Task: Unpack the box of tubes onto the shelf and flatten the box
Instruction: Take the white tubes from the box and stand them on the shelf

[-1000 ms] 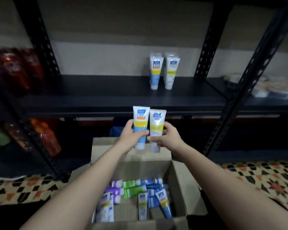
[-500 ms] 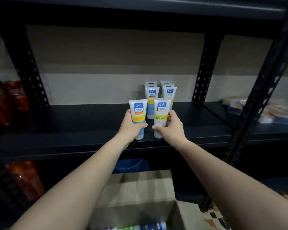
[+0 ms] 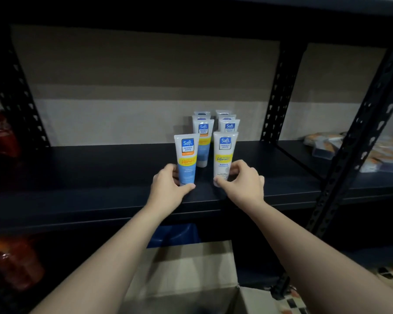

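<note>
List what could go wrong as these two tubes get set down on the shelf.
1. The blue tube in the left hand and the white tube in the right hand stand cap-down near the shelf's front edge; either might tip off on release.
2. The rows behind stand close; a nudge could topple them.

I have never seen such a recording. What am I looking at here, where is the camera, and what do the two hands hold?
There is no machine here: a person works with bare hands. The camera sits on the person's head and looks forward and down, so both arms reach in from below. The left hand grips a blue-and-white plastic tube; the right hand grips a white tube with a yellow band. Both tubes stand upright on the black metal shelf, in front of two short rows of similar tubes. Below, part of the open brown cardboard box shows.
</note>
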